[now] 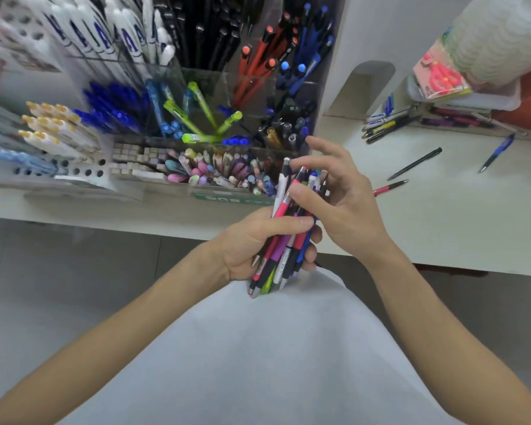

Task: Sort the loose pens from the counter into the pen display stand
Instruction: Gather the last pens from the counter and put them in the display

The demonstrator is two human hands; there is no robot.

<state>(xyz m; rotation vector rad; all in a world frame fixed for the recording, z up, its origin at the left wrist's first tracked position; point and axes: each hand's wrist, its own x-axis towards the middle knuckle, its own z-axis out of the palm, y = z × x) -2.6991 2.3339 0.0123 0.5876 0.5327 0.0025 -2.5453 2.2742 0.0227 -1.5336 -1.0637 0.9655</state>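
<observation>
My left hand (pixel 252 240) grips a bundle of mixed pens (pixel 281 240) upright at the counter's front edge. My right hand (pixel 337 204) reaches into the top of the bundle, its thumb and forefinger pinching a pink pen there. The clear pen display stand (pixel 196 96) rises just behind, its compartments packed with blue, green, red, black and pastel pens. Loose on the white counter (pixel 442 228) to the right lie a black pen (pixel 416 163), a pink pen (pixel 391 187) and a blue pen (pixel 498 151).
A further heap of pens (pixel 387 122) lies at the back right, beside stacked packets and a pink card (pixel 440 76). A white pillar (pixel 380 41) stands right of the stand. Grey floor (pixel 59 286) shows below the counter edge.
</observation>
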